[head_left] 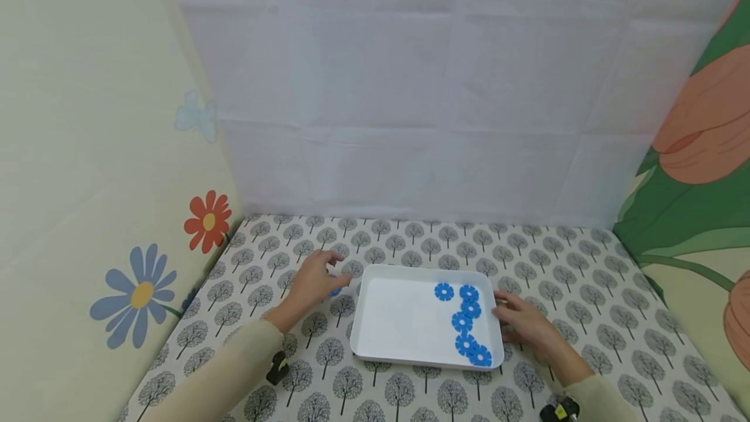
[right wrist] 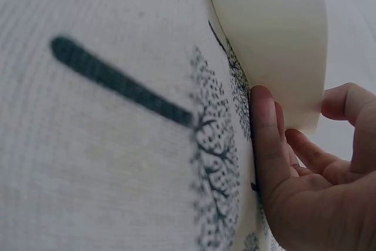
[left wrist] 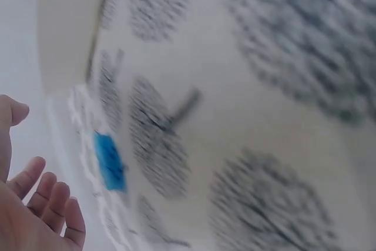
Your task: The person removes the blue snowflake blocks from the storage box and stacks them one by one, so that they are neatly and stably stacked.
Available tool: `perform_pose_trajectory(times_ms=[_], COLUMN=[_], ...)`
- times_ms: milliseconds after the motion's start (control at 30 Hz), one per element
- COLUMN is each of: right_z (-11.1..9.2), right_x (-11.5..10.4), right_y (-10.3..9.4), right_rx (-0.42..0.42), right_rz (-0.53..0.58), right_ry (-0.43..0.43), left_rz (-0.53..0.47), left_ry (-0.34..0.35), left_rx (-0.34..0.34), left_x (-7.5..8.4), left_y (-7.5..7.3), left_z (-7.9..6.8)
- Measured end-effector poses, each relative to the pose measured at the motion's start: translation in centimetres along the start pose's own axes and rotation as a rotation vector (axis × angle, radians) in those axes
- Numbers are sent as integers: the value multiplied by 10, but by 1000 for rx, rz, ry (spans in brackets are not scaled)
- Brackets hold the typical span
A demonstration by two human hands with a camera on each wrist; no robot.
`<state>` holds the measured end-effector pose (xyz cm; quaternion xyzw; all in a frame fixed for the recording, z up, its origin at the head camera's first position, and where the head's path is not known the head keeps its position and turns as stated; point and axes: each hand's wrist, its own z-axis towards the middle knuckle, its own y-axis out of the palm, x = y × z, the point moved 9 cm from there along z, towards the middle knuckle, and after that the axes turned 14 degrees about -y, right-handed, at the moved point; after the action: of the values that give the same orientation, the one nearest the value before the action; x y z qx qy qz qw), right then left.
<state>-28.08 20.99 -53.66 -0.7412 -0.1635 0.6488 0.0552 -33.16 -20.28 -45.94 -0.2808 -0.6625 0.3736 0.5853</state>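
Note:
A shallow white tray [head_left: 404, 318] lies on the cloth, with several blue notched plastic snowflake discs [head_left: 461, 322] mostly along its right side. My right hand [head_left: 527, 327] holds the tray's right edge; in the right wrist view the thumb is at the rim and other fingers are low against the outer wall. Left of the tray, my left hand [head_left: 313, 283] is beside a single blue disc [left wrist: 110, 161] on the cloth, partly hidden by the hand in the head view. The left wrist view shows the thumb apart and fingers [left wrist: 50, 204] loosely bent, holding nothing.
A white cloth [head_left: 400, 393] printed with grey trees covers the table. Behind it hangs a creased white sheet [head_left: 387, 83]. Flower-patterned panels stand at the left [head_left: 88, 168] and the right [head_left: 697, 233]. Dark wrist devices sit at both sleeves.

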Motion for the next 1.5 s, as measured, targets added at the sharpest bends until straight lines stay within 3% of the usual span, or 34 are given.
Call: perform_pose_trajectory(times_ms=[400,800,1067,1500], right_z=[2,0,1,3], right_x=[0,-1,0,3], right_y=[0,0,-1,0], right_rx=[0,8,6,5], right_rz=[8,-18,-8,0], right_ry=[28,17,24,64], left_rz=[-33,-49,-31,-28], left_ry=[24,104,148,151], left_rx=[-62,-138,-184,-216], left_x=[48,88,107,124], left_y=[15,36,55,77], left_z=[-12,-28,-35,-38])
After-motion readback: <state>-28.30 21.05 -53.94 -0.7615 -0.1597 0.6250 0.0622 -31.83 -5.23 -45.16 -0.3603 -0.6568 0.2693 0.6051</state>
